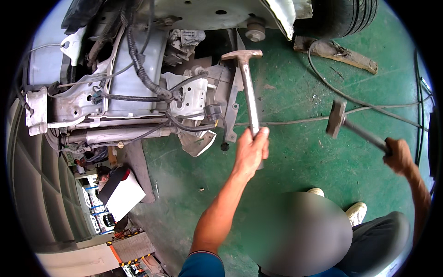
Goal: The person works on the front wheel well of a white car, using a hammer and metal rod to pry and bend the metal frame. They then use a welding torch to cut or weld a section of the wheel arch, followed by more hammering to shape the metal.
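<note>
My left hand is closed around the metal handle of a body hammer. Its narrow, two-ended head points away from me, beside the stripped front of a vehicle. On the right, my right hand grips the dark end of a second hammer, which has a blocky head and a grey shaft. Both hammers are in the air over the green floor, apart from each other. The vehicle's bare metal brackets, a corrugated wiring harness and a hanging connector lie left of the body hammer.
A tyre stands at the top right, with a wooden block beside it. A grey cable curves across the green floor. Another person is at the lower left, near shelving and a striped ramp.
</note>
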`<state>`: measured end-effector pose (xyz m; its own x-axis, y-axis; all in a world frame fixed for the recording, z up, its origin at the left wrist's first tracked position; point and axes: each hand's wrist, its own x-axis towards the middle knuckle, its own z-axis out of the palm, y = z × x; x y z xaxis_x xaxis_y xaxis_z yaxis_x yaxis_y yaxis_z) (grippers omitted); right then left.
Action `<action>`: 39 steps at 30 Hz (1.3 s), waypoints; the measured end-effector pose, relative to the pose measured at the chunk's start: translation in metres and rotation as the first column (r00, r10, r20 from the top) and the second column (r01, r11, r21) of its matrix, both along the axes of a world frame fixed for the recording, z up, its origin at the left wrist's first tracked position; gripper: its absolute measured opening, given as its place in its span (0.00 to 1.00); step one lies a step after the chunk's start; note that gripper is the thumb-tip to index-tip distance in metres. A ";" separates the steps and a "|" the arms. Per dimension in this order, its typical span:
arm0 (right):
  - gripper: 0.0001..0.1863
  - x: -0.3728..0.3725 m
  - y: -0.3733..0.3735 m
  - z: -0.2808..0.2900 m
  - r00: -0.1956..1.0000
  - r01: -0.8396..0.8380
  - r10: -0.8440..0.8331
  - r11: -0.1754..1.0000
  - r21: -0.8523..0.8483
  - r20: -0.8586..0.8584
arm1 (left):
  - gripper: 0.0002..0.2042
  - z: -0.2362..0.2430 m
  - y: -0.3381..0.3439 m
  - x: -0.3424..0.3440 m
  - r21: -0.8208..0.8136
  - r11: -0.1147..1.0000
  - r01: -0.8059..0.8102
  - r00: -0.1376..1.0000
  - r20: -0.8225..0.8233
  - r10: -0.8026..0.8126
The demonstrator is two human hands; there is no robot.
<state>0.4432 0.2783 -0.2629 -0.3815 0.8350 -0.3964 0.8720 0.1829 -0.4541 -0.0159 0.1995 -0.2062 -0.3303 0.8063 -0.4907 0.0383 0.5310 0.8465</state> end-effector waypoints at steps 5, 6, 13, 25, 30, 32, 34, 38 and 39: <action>0.10 -0.054 0.064 0.052 0.954 0.210 -0.247 0.955 -0.209 -0.170 | 0.12 0.009 0.000 -0.048 -0.051 0.996 0.075 0.919 -0.384 -0.089; 0.09 -0.045 0.064 0.084 0.923 0.338 -0.351 0.935 -0.105 -0.157 | 0.12 0.000 0.020 -0.041 -0.003 0.987 0.158 0.925 -0.349 -0.149; 0.11 -0.140 0.086 -0.008 0.688 0.375 -0.400 0.910 -0.176 -0.605 | 0.15 0.041 0.042 -0.026 -0.092 0.995 0.029 0.935 -0.350 -0.060; 0.19 -0.295 0.039 -0.101 0.482 0.444 -0.798 0.579 -0.684 -0.362 | 0.17 0.048 0.026 0.003 -0.235 0.967 -0.100 0.910 -0.414 -0.006; 0.16 -0.310 0.039 -0.129 0.496 0.472 -0.816 0.540 -0.697 -0.297 | 0.15 0.063 0.040 0.021 -0.365 0.927 -0.080 0.886 -0.453 -0.102; 0.21 -0.308 0.047 -0.122 0.497 0.450 -0.849 0.428 -0.784 -0.178 | 0.15 0.083 0.045 0.023 -0.405 0.910 -0.094 0.842 -0.520 -0.144; 0.21 -0.302 0.052 -0.114 0.553 0.448 -0.821 0.436 -0.780 -0.141 | 0.15 0.101 0.043 0.017 -0.446 0.882 -0.151 0.798 -0.581 -0.158; 0.21 -0.286 0.050 -0.117 0.663 0.406 -0.741 0.471 -0.783 -0.101 | 0.14 0.128 0.052 0.016 -0.365 0.909 -0.204 0.811 -0.583 -0.052; 0.22 -0.278 0.060 -0.116 0.664 0.398 -0.740 0.472 -0.787 -0.109 | 0.14 0.130 0.058 0.016 -0.352 0.916 -0.193 0.789 -0.610 -0.068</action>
<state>0.1651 0.3384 -0.3788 -0.1723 0.4870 -0.8562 0.3641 -0.7762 -0.5147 0.0000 0.2578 -0.0758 -0.7021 0.5673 -0.4304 0.4215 0.8182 0.3910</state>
